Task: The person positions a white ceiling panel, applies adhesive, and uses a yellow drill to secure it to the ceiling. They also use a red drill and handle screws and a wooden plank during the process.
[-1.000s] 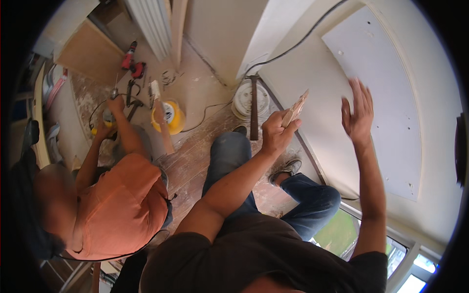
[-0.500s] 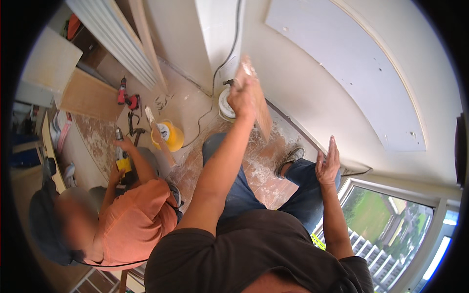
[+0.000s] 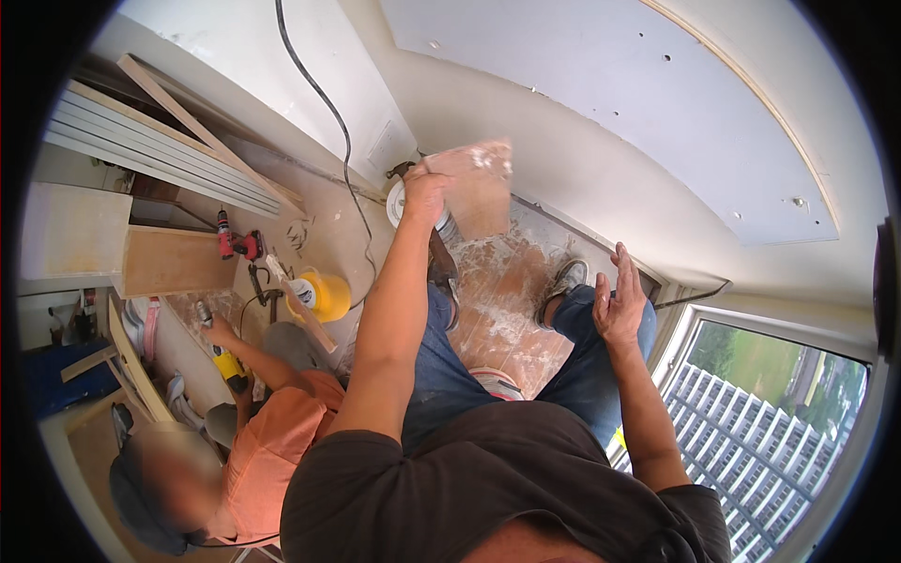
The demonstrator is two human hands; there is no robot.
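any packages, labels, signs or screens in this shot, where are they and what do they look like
Yellow tub: a round container with a white label on its side, on the floor by the co-worker's tools.
White bucket: round, on the floor by the wall, partly hidden behind the left hand, which holds a dusty brown board.
No signs or screens show. The right hand is open and holds nothing.
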